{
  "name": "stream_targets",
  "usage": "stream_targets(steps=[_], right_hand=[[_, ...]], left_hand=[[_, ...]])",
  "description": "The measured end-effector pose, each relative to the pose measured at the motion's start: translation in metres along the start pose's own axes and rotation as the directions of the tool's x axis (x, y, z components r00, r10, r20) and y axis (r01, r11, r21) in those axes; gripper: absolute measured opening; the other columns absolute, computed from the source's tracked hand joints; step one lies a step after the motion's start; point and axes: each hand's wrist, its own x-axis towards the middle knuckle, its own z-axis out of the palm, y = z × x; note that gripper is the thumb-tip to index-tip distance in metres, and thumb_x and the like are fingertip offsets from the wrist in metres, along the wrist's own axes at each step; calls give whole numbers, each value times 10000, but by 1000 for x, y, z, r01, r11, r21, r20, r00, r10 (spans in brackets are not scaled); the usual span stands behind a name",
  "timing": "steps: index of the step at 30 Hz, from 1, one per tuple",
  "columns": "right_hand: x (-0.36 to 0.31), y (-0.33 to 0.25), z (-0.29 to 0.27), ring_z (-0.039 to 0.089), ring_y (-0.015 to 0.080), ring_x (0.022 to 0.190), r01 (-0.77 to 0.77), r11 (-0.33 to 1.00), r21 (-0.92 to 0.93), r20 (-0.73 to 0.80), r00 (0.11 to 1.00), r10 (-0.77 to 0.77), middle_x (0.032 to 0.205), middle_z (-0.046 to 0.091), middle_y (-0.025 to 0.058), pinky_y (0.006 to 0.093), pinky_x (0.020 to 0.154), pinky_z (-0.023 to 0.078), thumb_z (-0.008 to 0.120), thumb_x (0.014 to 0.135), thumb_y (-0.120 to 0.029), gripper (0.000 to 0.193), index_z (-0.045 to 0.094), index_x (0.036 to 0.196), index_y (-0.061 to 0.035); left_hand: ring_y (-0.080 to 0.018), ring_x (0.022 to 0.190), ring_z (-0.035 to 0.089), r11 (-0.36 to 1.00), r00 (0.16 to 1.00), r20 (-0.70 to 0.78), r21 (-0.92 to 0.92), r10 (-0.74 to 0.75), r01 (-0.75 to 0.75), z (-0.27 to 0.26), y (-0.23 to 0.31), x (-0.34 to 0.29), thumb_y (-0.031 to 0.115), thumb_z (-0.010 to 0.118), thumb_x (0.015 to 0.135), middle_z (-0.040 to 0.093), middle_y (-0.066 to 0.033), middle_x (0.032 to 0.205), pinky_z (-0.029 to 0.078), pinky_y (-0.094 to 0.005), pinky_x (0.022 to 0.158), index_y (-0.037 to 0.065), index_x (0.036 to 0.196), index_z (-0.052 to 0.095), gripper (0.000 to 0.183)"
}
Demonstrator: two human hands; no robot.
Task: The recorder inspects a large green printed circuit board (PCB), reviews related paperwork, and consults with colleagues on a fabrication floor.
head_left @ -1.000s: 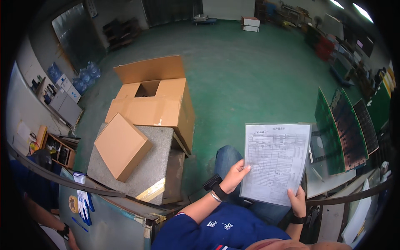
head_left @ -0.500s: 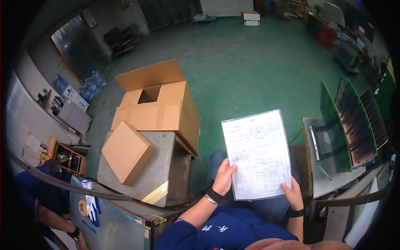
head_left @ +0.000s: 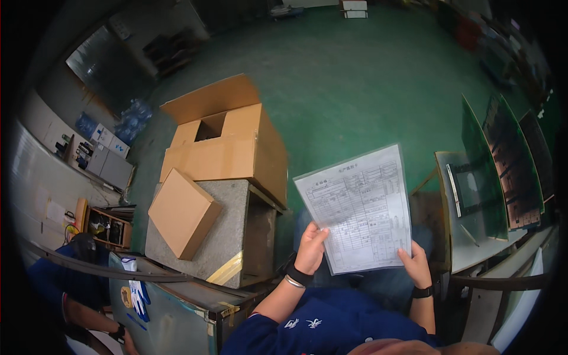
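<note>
A printed form in a clear plastic sleeve (head_left: 361,207) is held up in front of me, slightly tilted, with a table of fine lines on it. My left hand (head_left: 310,251) grips its lower left edge, thumb on the front. On the opposite side, my right hand (head_left: 416,266) pinches the lower right edge, thumb also on the front. The fingers behind the sheet are hidden. To the left of the form, a small closed cardboard box (head_left: 183,214) lies on a grey tabletop (head_left: 228,201), apart from my hands.
Behind the small box stands a large carton (head_left: 213,154) with a raised flap. Dark green panels (head_left: 488,171) stand upright on a bench (head_left: 482,251) at right. A glass-topped table (head_left: 171,316) at lower left bears gloves (head_left: 139,299) and a tape roll (head_left: 126,297). A co-worker's arm (head_left: 94,316) reaches in beside it.
The form has tilted, its top edge swinging left, and both hands still hold it. My view has shifted slightly. The co-worker's arm has moved little.
</note>
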Motion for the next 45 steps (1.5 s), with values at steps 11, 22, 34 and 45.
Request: stream_targets(steps=[11,22,34,45], right_hand=[[10,17,-1,558,118,951,-4,997,77,-107,994,12,1038,619,100,252,828,442,523,907,-109,312,509,1158,76],[3,17,0,547,113,970,-48,990,135,-46,997,54,1083,595,91,246,843,433,531,907,-106,348,471,1205,63],[12,21,-5,540,89,923,18,987,161,-279,960,28,1039,602,66,228,811,433,509,921,-111,300,506,1166,63],[12,23,-5,540,101,957,1,984,180,-236,971,42,1069,591,83,238,836,426,509,926,-135,358,456,1228,51]], left_hand=[[-176,1143,498,997,995,71,-14,-69,70,11,2,8,4,415,914,521,-123,1240,388,-321,972,1,1273,383,360],[-193,1154,502,995,997,49,84,-53,49,6,4,15,-24,405,901,505,-162,1250,419,-340,965,6,1343,286,459],[-169,1179,467,919,889,252,200,-383,340,5,-18,-6,39,462,918,480,-113,1284,376,-310,988,2,1358,295,472],[-167,1155,482,955,957,117,171,-264,242,6,-26,-6,-15,424,902,494,-110,1272,358,-299,993,-16,1294,392,393]])
